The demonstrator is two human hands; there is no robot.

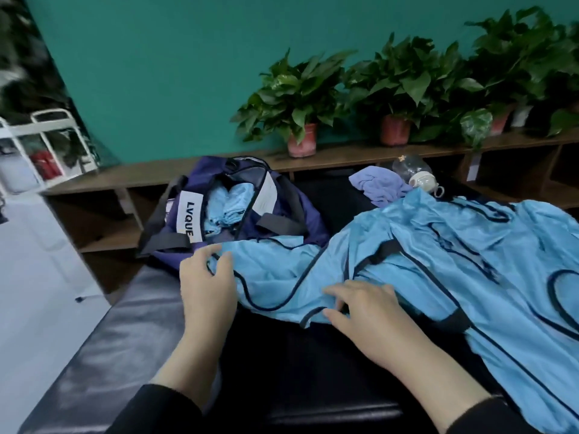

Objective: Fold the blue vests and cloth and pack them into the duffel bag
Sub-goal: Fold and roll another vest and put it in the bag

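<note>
A: Starting at far left: white metal rack standing on the floor, beside the low wooden shelf running along the teal wall.

B: Confirming. Moving right: navy duffel bag sitting unzipped on the black padded bench, white label reading "LVQUE" facing up. Folded light-blue fabric already lying inside the opening.

A: Left hand resting at the left edge of the blue vest, just below the bag. Fingers curling over the hem, pinching the fabric and its dark trim.

B: Noting the right hand further right, lying on the near edge of the same vest. Fingers bending onto the cloth, thumb tucking under the edge by the dark binding; taking hold of the fabric. Black sleeves showing at both wrists.

A: Continuing right: more blue vests spreading unfolded in a pile across the bench, dark piping and black straps showing.

B: Behind the pile: purple cloth lying crumpled on the bench, touching the vests. Clear bottle with a white cap lying just beside it.

A: Above, along the shelf top: potted plants standing in a row to the right edge.
</note>
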